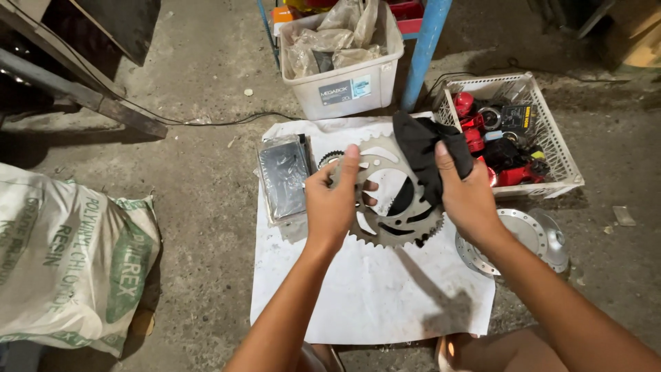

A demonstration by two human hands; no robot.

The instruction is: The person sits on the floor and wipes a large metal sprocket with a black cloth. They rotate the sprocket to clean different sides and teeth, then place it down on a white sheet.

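While left hand (332, 207) grips sprocket (389, 207) by rim, thumb up on teeth, right hand (468, 196) pinches black rag (427, 155), pressed on sprocket's top right. Sprocket held up between both hands, over white sheet (372, 289). Wiping looks part done: metal partly shiny, dark smears left. Hub (530, 238) lies right; basket (561, 155) behind.

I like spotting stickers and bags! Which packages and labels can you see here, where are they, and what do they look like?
Big sack: far left on the floor, white, bulging, green and dark print.
Label: front of the whitish plastic bin at top centre, small rectangle, dark and pale blue.
Flat packet: on the white sheet, beside the left hand, clear wrap, dark contents.
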